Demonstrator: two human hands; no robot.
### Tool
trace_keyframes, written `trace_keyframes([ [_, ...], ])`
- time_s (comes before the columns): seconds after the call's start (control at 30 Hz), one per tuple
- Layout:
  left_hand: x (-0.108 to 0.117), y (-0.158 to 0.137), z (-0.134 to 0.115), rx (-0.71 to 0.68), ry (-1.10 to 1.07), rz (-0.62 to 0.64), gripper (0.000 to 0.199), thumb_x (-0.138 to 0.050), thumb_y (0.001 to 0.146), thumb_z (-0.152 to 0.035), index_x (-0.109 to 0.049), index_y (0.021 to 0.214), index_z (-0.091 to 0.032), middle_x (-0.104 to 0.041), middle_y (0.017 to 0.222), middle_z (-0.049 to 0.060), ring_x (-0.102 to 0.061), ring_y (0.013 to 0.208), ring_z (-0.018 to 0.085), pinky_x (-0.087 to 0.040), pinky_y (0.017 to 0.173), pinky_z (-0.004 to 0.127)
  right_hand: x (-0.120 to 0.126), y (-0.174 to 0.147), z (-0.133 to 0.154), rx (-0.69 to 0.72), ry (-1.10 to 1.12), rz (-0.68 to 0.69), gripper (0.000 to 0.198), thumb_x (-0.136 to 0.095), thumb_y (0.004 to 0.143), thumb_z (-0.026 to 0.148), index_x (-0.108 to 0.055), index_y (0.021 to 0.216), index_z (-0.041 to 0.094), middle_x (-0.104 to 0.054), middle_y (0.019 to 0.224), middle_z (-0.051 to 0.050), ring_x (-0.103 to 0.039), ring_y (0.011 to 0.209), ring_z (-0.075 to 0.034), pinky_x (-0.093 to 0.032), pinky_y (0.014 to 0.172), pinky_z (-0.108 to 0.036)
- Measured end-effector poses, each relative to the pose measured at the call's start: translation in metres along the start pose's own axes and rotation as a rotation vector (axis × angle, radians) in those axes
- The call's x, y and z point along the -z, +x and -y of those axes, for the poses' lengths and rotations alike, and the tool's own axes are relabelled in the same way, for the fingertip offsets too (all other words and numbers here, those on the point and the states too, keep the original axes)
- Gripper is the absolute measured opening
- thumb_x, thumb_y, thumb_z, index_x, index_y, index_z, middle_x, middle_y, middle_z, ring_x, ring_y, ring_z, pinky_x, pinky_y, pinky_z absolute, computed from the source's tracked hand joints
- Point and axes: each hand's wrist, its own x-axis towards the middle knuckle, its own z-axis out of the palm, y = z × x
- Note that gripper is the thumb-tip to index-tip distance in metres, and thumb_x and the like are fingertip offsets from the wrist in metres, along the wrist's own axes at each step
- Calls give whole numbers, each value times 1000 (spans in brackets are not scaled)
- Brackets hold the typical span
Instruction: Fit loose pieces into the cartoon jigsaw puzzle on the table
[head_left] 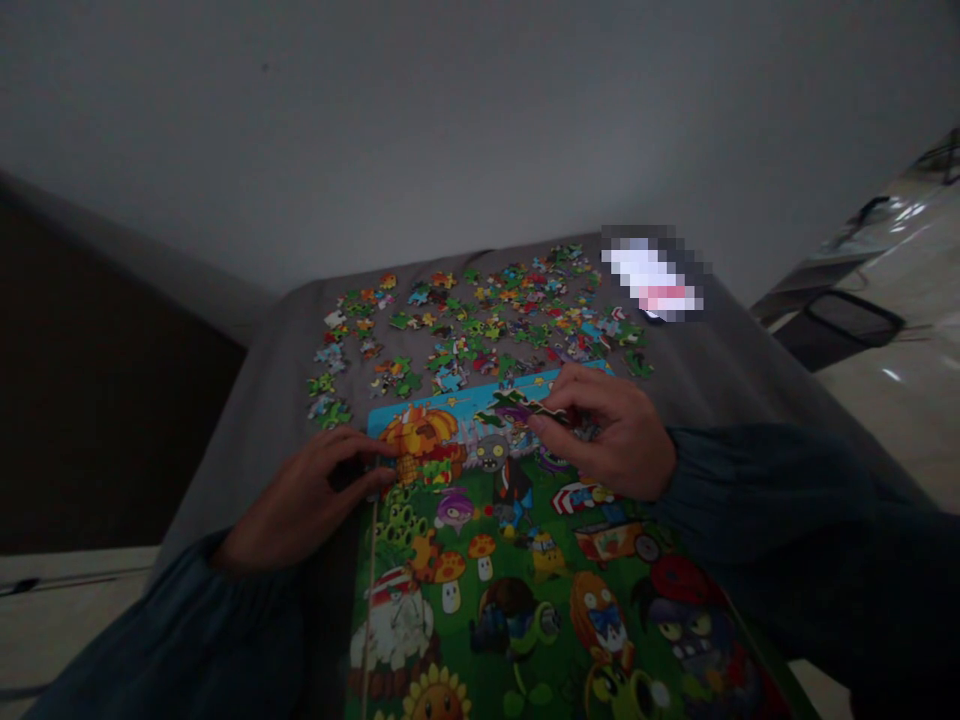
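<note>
In the head view a colourful cartoon jigsaw puzzle [510, 560] lies in front of me, with plants, mushrooms and zombie figures on green and a blue strip at its far edge. My right hand [611, 430] is closed over its upper right part, thumb and fingers pinching a dark green puzzle piece [551, 408] with a pale edge. That piece is tilted above the picture, and its far end is partly hidden by the fingers. My left hand [311, 490] rests at the puzzle's upper left edge beside an orange pumpkin picture, its thumb and fingertips apart and touching the surface.
Many loose puzzle pieces [491, 325] are spread over the grey cloth [262, 400] beyond the puzzle. A blurred-out phone-like object [652, 280] lies at the far right corner. A pale wall [450, 130] rises behind. Right of the cloth stands a dark-framed chair [847, 325] on shiny floor.
</note>
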Motion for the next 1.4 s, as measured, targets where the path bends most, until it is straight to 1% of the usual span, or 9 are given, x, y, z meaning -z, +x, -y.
trace_keyframes([
  [0.27, -2, 1, 4, 40, 12, 0, 37, -61, 92, -62, -72, 100, -28, -71, 102, -2, -67, 96, 23, -54, 90, 40, 0, 1, 0, 2, -1, 6, 16, -69, 88, 16, -62, 73, 19, -52, 66, 4, -47, 55, -8, -40, 51, -23],
  [0.5, -2, 4, 1, 87, 17, 11, 38, -62, 90, -64, -72, 93, -28, -71, 90, -3, -68, 84, 21, -54, 76, 34, 0, 0, 0, -7, 1, 6, 17, -69, 88, 17, -61, 73, 20, -52, 67, 4, -47, 55, -9, -41, 51, -24],
  [0.7, 2, 3, -1, 91, 6, 8, 35, -65, 89, -62, -72, 89, -27, -71, 87, -5, -66, 78, 19, -53, 71, 31, 1, 0, 0, -16, 15, 8, 17, -69, 87, 16, -62, 73, 20, -51, 65, 4, -47, 56, -10, -40, 51, -24],
  [0.8, 4, 1, -1, 49, 5, -45, 37, -64, 89, -63, -71, 88, -27, -70, 88, -4, -64, 78, 19, -55, 75, 34, 1, 0, 1, -22, 22, 7, 17, -69, 87, 17, -61, 72, 20, -50, 65, 4, -46, 55, -10, -39, 51, -24],
  [0.9, 4, -5, -5, -88, -13, -43, 37, -65, 90, -63, -74, 97, -28, -70, 93, -1, -64, 84, 20, -55, 82, 35, 1, 1, 1, -14, 20, 4, 17, -69, 87, 17, -61, 72, 19, -50, 66, 4, -46, 55, -9, -40, 51, -24],
  [1.07, -3, -14, -18, -348, 44, 228, 47, -79, 76, -64, -75, 117, -43, -68, 111, 1, -62, 103, 23, -55, 88, 34, 0, 1, 0, 9, 13, 0, 15, -69, 87, 16, -62, 73, 19, -51, 66, 4, -47, 56, -9, -41, 52, -23],
  [1.2, -7, -14, -22, -358, 34, 264, 39, -80, 81, -54, -74, 118, -47, -66, 110, 1, -60, 105, 23, -54, 90, 33, 0, 0, -1, -5, 14, 5, 15, -68, 88, 17, -62, 74, 20, -53, 67, 3, -47, 56, -9, -41, 52, -24],
  [1.33, -5, -15, -22, -304, 31, 252, 33, -83, 79, -49, -77, 111, -40, -67, 115, 2, -59, 112, 24, -53, 96, 36, -1, -1, -1, -17, 12, 8, 16, -68, 88, 19, -62, 73, 20, -51, 65, 4, -47, 56, -10, -40, 51, -25],
  [1.4, -4, -15, -21, -320, 58, 199, 33, -82, 81, -46, -76, 112, -37, -67, 119, 2, -60, 114, 25, -51, 100, 39, 0, 0, -1, -15, 14, 9, 16, -68, 88, 20, -62, 73, 20, -51, 65, 4, -47, 56, -10, -40, 51, -24],
])
